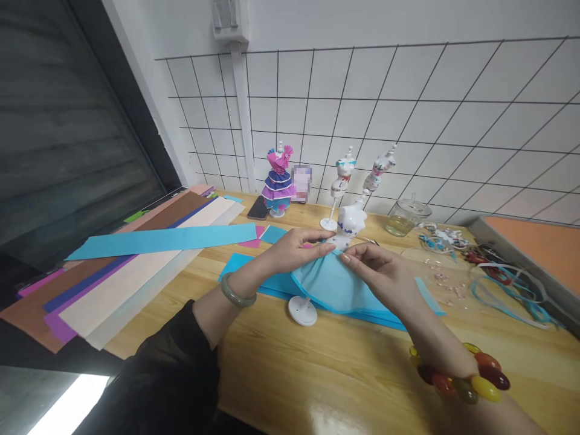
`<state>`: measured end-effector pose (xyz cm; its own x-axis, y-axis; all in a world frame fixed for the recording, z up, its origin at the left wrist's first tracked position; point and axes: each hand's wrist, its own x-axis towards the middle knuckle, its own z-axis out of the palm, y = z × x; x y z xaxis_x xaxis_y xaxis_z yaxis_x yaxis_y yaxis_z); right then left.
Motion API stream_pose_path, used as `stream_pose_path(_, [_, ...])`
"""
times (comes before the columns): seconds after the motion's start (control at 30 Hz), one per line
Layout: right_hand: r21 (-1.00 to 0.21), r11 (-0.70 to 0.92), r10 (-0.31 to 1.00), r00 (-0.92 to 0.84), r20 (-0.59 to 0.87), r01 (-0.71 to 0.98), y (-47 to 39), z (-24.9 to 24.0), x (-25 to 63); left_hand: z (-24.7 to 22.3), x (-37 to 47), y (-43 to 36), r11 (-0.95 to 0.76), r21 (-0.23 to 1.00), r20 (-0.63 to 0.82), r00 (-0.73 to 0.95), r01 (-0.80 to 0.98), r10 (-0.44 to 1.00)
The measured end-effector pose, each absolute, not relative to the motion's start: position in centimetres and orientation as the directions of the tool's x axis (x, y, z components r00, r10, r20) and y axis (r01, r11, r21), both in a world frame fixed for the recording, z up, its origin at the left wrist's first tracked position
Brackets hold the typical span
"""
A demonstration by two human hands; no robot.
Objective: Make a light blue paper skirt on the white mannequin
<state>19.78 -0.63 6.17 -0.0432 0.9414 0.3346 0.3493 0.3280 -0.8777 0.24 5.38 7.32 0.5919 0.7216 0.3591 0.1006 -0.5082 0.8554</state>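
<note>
A small white dress-form mannequin (351, 219) with blue marks stands tilted in front of me on its round base (302, 311). A light blue paper skirt (333, 283) hangs around its waist, flaring out over the stand. My left hand (301, 249) pinches the skirt's gathered top at the left of the waist. On the other side, my right hand (378, 266) holds the waist edge between thumb and fingers. Blue sheets (267, 283) lie flat behind and beneath the skirt.
Coloured paper strips (149, 260) cover the table's left. Behind stand a mannequin in a ruffled dress (278, 184), a phone (258, 208) and two bare mannequins (342, 175). A glass teapot (403, 219), ribbons (507, 284) and an orange-lined tray (534, 260) are at right.
</note>
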Motion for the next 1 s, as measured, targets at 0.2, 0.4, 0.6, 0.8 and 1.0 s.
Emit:
stream_pose_path(0.2, [-0.697,0.459,0.842,-0.02,0.539,0.551,-0.84,6.16,19.59,7.34,0.23,5.42,-0.485,0.87,0.342,0.596,0.091,0.726])
stream_pose_path(0.4, [-0.634,0.475,0.816,-0.036,0.577,0.61,-0.87,6.03,19.33,7.21,0.08,5.35,-0.488,0.865,0.323,0.614,0.118,0.72])
stream_pose_path(0.6, [-0.65,0.457,0.829,-0.025,0.559,0.608,-0.96,6.04,19.26,7.22,0.11,5.07,-0.511,0.845,0.33,0.596,0.159,0.732])
stream_pose_path(0.8, [-0.672,0.449,0.838,-0.016,0.546,0.589,-1.01,6.17,19.19,7.23,0.43,4.78,-0.506,0.85,0.345,0.573,0.146,0.744])
stream_pose_path(1.0, [-0.664,0.393,0.838,0.049,0.543,0.637,-1.4,6.34,19.16,7.27,0.62,4.48,-0.465,0.873,0.313,0.56,0.149,0.767])
